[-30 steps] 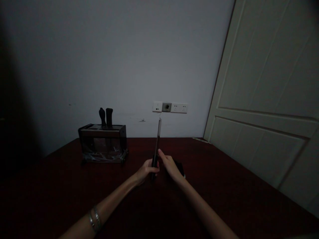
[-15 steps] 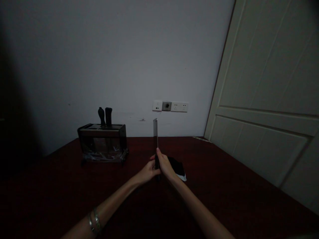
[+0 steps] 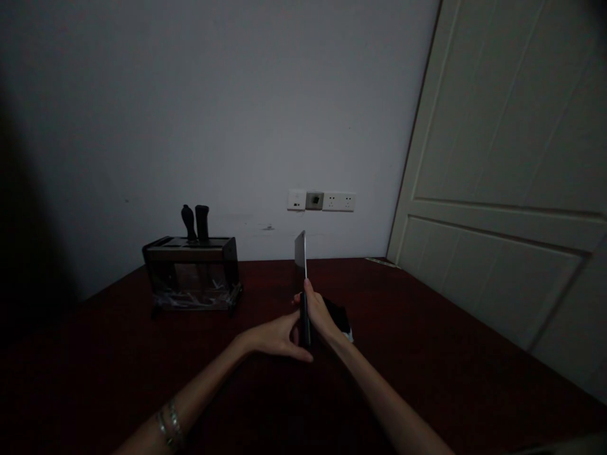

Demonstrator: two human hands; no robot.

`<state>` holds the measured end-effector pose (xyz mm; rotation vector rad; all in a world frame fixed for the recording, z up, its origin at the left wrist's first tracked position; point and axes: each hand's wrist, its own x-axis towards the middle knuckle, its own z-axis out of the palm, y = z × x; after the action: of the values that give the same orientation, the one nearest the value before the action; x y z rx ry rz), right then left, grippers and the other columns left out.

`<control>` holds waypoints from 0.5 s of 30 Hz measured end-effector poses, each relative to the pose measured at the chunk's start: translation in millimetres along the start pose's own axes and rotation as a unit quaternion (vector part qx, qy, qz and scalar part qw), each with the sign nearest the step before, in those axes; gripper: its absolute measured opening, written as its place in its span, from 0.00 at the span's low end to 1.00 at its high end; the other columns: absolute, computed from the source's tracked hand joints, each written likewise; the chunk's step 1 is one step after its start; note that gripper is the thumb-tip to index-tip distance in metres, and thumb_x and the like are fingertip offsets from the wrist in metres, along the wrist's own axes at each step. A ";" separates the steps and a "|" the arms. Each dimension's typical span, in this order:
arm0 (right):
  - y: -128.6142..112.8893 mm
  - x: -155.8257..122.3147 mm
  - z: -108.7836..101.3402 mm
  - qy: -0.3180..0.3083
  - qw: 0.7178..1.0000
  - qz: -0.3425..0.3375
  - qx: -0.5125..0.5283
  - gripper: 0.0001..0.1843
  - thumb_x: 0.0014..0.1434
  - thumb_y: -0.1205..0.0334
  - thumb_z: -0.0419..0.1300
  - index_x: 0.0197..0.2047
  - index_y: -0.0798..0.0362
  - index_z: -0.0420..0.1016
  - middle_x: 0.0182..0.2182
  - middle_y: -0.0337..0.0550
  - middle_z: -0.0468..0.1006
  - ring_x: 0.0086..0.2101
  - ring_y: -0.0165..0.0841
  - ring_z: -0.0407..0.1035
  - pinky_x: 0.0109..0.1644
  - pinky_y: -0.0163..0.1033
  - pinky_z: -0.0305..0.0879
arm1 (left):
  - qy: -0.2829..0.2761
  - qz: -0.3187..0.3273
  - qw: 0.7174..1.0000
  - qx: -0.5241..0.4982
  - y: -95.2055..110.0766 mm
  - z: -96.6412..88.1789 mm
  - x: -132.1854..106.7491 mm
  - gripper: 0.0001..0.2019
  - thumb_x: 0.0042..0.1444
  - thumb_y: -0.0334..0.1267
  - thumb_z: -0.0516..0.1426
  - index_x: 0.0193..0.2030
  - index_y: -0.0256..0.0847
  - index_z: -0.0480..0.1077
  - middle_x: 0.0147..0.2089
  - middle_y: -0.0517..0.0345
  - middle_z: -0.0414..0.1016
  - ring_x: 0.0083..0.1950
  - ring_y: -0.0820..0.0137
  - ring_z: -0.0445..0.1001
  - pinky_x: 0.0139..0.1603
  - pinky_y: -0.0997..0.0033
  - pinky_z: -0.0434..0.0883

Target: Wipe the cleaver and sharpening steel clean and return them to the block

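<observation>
Dim room, seen from my head cam feed. Both of the person's bare arms reach fwd over a dark red tabletop.

The right hand is closed round the dark handle of a cleaver, index finger laid up along the spine. The cleaver stands upright near the ctr of the tabletop w/ its pale blade pointing up and its thin edge toward me.

The left hand is loosely open just left of the handle's lower end, fingers stretched out toward it and holding nothing. I can't tell whether the fingertips touch the handle. Two thin bracelets sit on the left wrist.

A black cloth w/ a pale edge lies on the tabletop just behind the right hand.

Well to the left, near the wall, stands a dark knife block w/ clear sides and two black handles sticking up. A row of sockets is on the wall above the blade. A pale panelled door fills the right side.
</observation>
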<state>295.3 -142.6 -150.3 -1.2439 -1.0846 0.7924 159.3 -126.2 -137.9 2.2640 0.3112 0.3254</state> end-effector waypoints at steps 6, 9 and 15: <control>-11.4 -4.3 -5.5 -0.051 0.980 0.074 0.180 0.28 0.50 0.34 0.46 0.22 0.53 0.62 0.14 0.34 0.63 0.15 0.26 0.60 0.18 0.31 0.58 | -0.069 -0.082 0.993 0.043 -14.8 -12.5 1.9 0.12 0.48 0.41 0.56 0.37 0.36 0.70 0.32 0.58 0.71 0.32 0.72 0.68 0.31 0.77 0.64; -19.0 -7.2 -7.9 -0.081 0.953 0.100 0.276 0.27 0.51 0.36 0.48 0.24 0.53 0.60 0.11 0.28 0.57 0.10 0.22 0.52 0.13 0.27 0.51 | -0.025 -0.081 0.992 0.088 -25.1 -9.0 4.5 0.10 0.50 0.39 0.55 0.37 0.36 0.70 0.32 0.59 0.71 0.33 0.72 0.68 0.33 0.76 0.64; -28.0 -6.7 -18.9 -0.210 0.851 0.145 0.459 0.28 0.56 0.39 0.43 0.21 0.55 0.60 0.09 0.26 0.52 0.08 0.18 0.41 0.09 0.24 0.41 | 0.107 -0.038 0.972 0.205 -39.7 14.0 13.5 0.12 0.53 0.36 0.51 0.44 0.38 0.65 0.45 0.52 0.68 0.46 0.67 0.66 0.48 0.68 0.63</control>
<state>308.4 -160.2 -123.9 -0.4014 -0.6724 1.6322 172.0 -106.0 -175.1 2.6156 0.6257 0.5034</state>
